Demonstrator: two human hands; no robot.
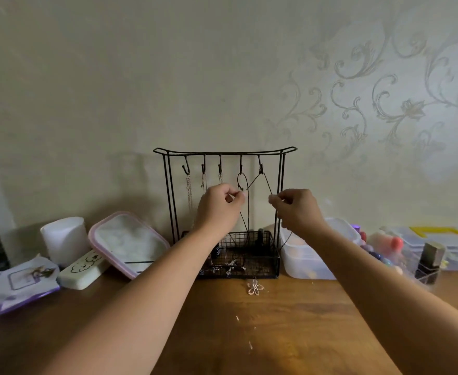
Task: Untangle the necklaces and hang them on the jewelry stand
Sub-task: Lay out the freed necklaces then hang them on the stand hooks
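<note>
The jewelry stand [223, 152] is black wire, its basket a black grid. A dark cord necklace [266, 182] hangs from it beside pale silvery chains [188, 189]. The table [290, 328] is warm brown wood. The wall [114, 77] is cream, with faint scrolling leaf patterns on the right. A white tub [130, 242] has a pink rim; a packet [19, 285] is white and purple.

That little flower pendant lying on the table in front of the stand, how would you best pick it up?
Judging from its pose, the flower pendant lies flat on the wooden table, petals spread, just in front of the stand's wire basket. I would come straight down from above and pinch one petal's outer edge, or the thin chain at its top, from the near side, since the basket blocks the far side.
</note>
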